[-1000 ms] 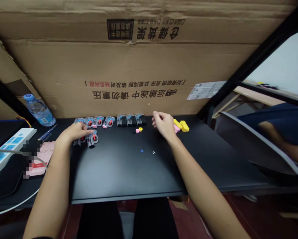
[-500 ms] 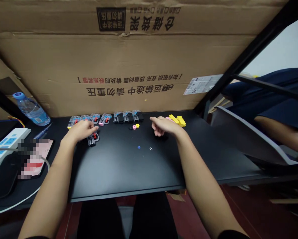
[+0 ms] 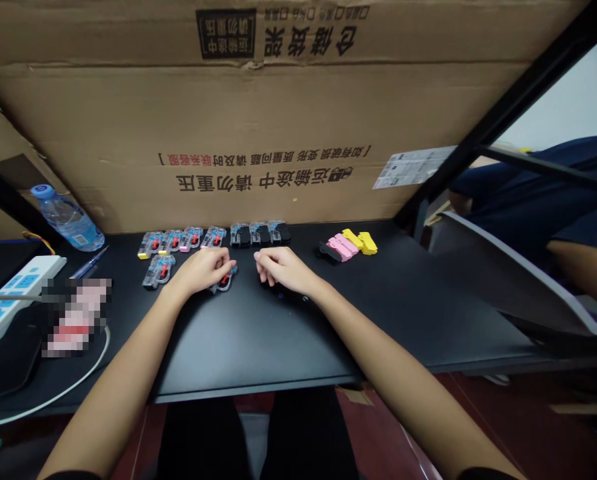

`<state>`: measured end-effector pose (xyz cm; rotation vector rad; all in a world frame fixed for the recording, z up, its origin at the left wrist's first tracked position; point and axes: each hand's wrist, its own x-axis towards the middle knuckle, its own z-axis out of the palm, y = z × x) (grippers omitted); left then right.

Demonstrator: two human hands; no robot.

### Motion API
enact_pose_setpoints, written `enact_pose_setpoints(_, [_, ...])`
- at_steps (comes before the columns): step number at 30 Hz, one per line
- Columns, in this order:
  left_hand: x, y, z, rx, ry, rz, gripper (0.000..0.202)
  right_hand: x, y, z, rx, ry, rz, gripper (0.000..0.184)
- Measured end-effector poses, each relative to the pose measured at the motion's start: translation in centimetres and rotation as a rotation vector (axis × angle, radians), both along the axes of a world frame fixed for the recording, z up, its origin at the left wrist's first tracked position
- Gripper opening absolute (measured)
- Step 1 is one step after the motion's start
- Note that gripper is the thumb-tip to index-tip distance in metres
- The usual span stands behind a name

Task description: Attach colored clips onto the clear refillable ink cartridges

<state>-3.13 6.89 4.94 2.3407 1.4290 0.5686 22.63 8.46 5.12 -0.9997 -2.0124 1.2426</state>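
My left hand is curled over a clear plastic toy pistol with a red part inside, gripping it low over the black tabletop. Much of that toy is hidden under my fingers. Another clear toy pistol lies just left of my left hand. My right hand is at the middle of the table, its fingers bent together and pointing down. What they hold, if anything, is hidden. Beside its wrist, a small blue disc and a small white clip are partly visible.
Along the cardboard stand clear toy pistols with red parts and three with black parts. Black, pink and yellow pieces lie right. Left are a water bottle, a screwdriver and a power strip.
My left hand has moved right with the toy pistol, uncovering the one to its left. My right hand has left the coloured pieces and moved left, over where small rings lay.
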Motion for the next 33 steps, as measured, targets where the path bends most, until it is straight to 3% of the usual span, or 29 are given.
enact_pose_setpoints(8, [0.3, 0.0, -0.7, 0.087, 0.062, 0.118, 0.032, 2.0, 1.4, 0.7, 0.316, -0.028, -0.238, 0.038])
enact_pose_setpoints(13, [0.6, -0.3, -0.8, 0.111, 0.052, 0.144, 0.032, 3.0, 2.7, 0.1, 0.414, -0.110, -0.254, 0.025])
enact_pose_setpoints(18, [1.2, -0.9, -0.8, 0.162, 0.022, 0.287, 0.032, 3.2, 3.2, -0.5, 0.569, -0.250, -0.221, 0.025])
enact_pose_setpoints(21, [1.4, -1.0, -0.7, 0.200, -0.012, 0.293, 0.032, 2.8, 2.8, -0.4, 0.588, -0.328, -0.159, 0.024])
enact_pose_setpoints(25, [1.8, -0.8, -1.0, 0.301, -0.073, 0.142, 0.024, 2.1, 2.0, -0.1, 0.571, -0.394, -0.127, 0.030])
enact_pose_setpoints(29, [2.1, -0.5, -1.7, 0.307, -0.054, 0.063, 0.009, 2.2, 1.8, 0.3, 0.577, -0.306, -0.134, 0.027])
enact_pose_setpoints(33, [1.8, -0.4, -2.0, 0.270, -0.037, 0.053, 0.007, 2.9, 1.9, 0.4, 0.431, -0.227, -0.006, 0.022])
